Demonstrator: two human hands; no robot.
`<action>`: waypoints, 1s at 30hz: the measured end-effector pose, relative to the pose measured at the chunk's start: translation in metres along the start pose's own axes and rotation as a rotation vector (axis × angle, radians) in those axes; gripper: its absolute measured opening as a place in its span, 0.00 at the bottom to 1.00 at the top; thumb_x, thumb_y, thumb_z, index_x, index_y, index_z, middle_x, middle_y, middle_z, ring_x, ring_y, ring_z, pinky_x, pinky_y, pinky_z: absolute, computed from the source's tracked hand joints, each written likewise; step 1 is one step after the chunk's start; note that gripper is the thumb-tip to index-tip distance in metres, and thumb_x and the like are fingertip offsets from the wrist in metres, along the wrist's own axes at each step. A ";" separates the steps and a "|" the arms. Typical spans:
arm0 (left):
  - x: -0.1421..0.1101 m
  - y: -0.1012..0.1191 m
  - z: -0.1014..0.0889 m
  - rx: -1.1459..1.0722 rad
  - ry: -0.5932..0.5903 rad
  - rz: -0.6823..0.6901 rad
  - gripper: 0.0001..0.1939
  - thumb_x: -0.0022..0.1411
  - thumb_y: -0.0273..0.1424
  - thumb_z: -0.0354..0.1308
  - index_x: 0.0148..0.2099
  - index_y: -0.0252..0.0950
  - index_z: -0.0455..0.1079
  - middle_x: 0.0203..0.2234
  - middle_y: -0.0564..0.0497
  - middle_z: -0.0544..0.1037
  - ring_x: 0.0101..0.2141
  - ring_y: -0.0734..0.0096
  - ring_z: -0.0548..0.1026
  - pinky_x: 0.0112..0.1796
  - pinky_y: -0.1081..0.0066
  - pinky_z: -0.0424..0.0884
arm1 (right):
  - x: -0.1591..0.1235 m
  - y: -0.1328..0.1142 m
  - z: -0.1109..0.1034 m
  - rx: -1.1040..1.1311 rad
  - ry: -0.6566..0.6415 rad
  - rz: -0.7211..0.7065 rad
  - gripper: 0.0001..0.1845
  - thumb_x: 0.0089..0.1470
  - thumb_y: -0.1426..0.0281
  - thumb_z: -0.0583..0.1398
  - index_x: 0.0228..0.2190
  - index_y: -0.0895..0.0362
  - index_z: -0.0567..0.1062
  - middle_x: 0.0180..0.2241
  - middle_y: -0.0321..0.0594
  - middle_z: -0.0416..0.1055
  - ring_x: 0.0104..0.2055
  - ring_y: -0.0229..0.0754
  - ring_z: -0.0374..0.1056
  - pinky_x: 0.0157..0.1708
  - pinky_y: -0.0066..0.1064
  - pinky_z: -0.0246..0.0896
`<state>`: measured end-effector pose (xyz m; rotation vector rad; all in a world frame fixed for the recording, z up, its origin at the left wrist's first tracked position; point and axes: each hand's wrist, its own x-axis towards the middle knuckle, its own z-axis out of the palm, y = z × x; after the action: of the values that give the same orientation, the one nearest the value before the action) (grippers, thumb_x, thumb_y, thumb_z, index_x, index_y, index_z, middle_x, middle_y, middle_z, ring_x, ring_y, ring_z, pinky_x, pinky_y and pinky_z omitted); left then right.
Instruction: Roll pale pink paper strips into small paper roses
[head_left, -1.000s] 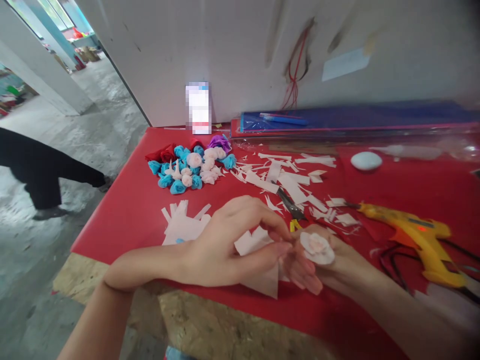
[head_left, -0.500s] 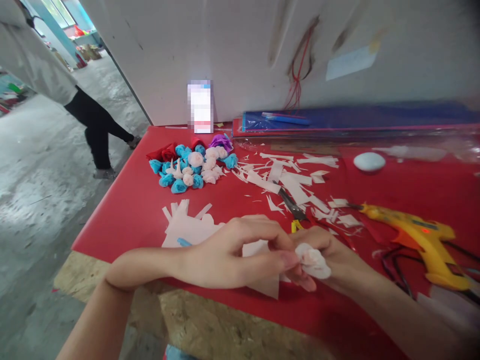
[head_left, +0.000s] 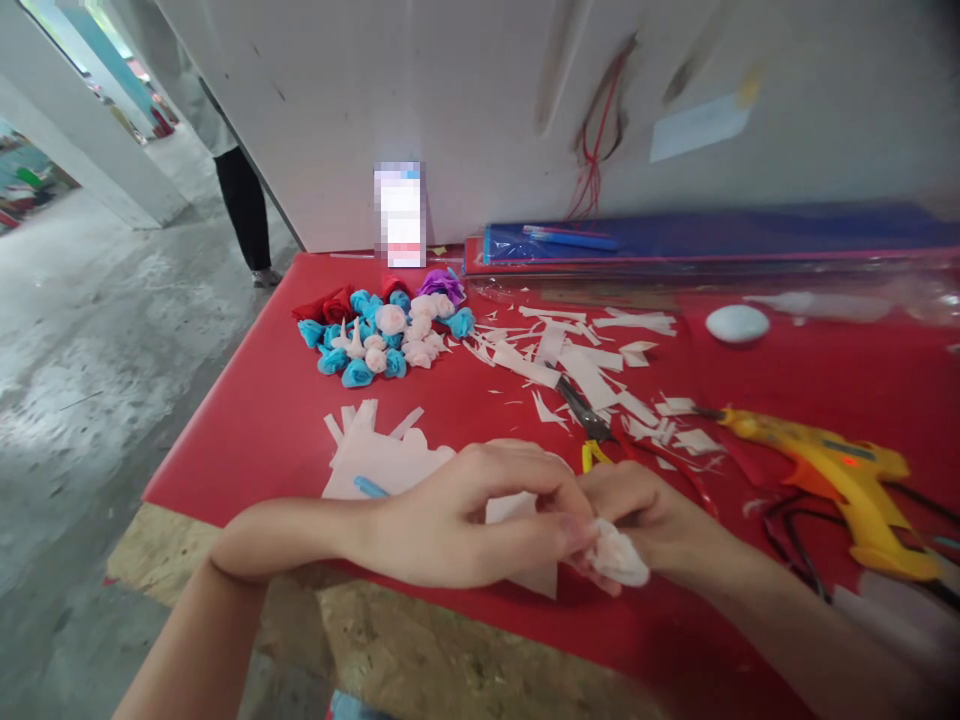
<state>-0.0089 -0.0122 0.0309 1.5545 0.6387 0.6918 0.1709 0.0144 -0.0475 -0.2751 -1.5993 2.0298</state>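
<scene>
A small white paper flower [head_left: 621, 556] sits between my two hands over the near part of the table. My left hand [head_left: 484, 520] has its thumb and fingers closed on the flower's base. Close against it, my right hand [head_left: 634, 500] is curled behind and under the flower; most of its fingers are hidden, but some fingertips show below the petals. Beneath my left hand lie white paper pieces [head_left: 390, 460] with a thin blue stick [head_left: 370, 487] on them. Just beyond the hands rest pliers [head_left: 583, 408] with red and yellow handles.
A yellow glue gun [head_left: 840, 470] lies at right with its cord. Blue, white, red and purple paper flowers [head_left: 375, 335] cluster at left near a lit phone [head_left: 403, 215]. White paper scraps [head_left: 589, 370] and a white egg-shaped piece [head_left: 738, 323] lie farther back. A person [head_left: 244, 200] stands beyond the table.
The paper flower has turned in my fingers and tipped down slightly, its petals facing lower right. The person in the background has moved right, partly behind the white panel.
</scene>
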 end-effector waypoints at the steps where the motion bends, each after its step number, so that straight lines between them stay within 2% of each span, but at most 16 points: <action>1: 0.000 0.000 0.001 0.009 0.000 -0.003 0.08 0.57 0.22 0.48 0.26 0.33 0.60 0.23 0.51 0.66 0.27 0.76 0.65 0.32 0.74 0.64 | 0.001 0.000 0.000 -0.013 -0.008 -0.008 0.09 0.47 0.64 0.62 0.23 0.54 0.79 0.17 0.34 0.66 0.19 0.32 0.60 0.20 0.21 0.54; 5: 0.001 0.001 0.005 0.093 0.012 0.055 0.09 0.56 0.24 0.48 0.24 0.35 0.58 0.20 0.53 0.65 0.24 0.74 0.64 0.29 0.73 0.64 | 0.002 -0.003 0.003 -0.057 -0.035 -0.031 0.09 0.46 0.63 0.62 0.23 0.54 0.79 0.18 0.35 0.68 0.21 0.33 0.63 0.21 0.21 0.56; 10: 0.002 0.000 0.005 0.199 -0.009 0.119 0.10 0.57 0.24 0.47 0.24 0.35 0.57 0.18 0.53 0.65 0.23 0.74 0.63 0.30 0.72 0.63 | 0.002 -0.008 0.005 -0.087 -0.052 -0.048 0.05 0.47 0.69 0.62 0.27 0.54 0.79 0.21 0.35 0.70 0.23 0.33 0.65 0.23 0.19 0.58; 16: -0.001 -0.001 0.005 0.246 -0.047 0.133 0.09 0.56 0.21 0.47 0.24 0.34 0.57 0.19 0.52 0.65 0.24 0.75 0.62 0.36 0.69 0.62 | 0.002 -0.014 0.007 -0.113 -0.077 -0.085 0.05 0.46 0.70 0.62 0.28 0.53 0.79 0.24 0.38 0.72 0.26 0.34 0.67 0.26 0.20 0.61; 21: 0.000 -0.003 0.004 0.219 -0.056 0.132 0.09 0.55 0.22 0.48 0.24 0.34 0.57 0.19 0.52 0.63 0.24 0.75 0.61 0.34 0.70 0.62 | 0.001 -0.016 0.007 -0.145 -0.053 -0.111 0.08 0.45 0.70 0.63 0.32 0.50 0.79 0.25 0.39 0.73 0.27 0.36 0.68 0.27 0.22 0.62; 26: 0.002 0.000 0.000 0.142 -0.147 0.102 0.06 0.54 0.24 0.51 0.26 0.35 0.57 0.21 0.52 0.62 0.26 0.74 0.60 0.31 0.72 0.62 | -0.001 -0.017 0.005 -0.177 -0.068 -0.162 0.13 0.47 0.70 0.62 0.37 0.46 0.77 0.28 0.39 0.74 0.30 0.36 0.69 0.31 0.23 0.63; 30: 0.001 0.001 0.000 0.123 -0.170 0.082 0.07 0.53 0.23 0.52 0.26 0.35 0.56 0.21 0.53 0.61 0.26 0.74 0.60 0.31 0.72 0.62 | -0.002 -0.015 0.004 -0.210 -0.080 -0.167 0.14 0.46 0.71 0.62 0.38 0.46 0.76 0.29 0.39 0.75 0.31 0.36 0.70 0.32 0.23 0.63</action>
<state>-0.0084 -0.0112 0.0323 1.7407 0.5001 0.5822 0.1752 0.0126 -0.0325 -0.1321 -1.8236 1.7699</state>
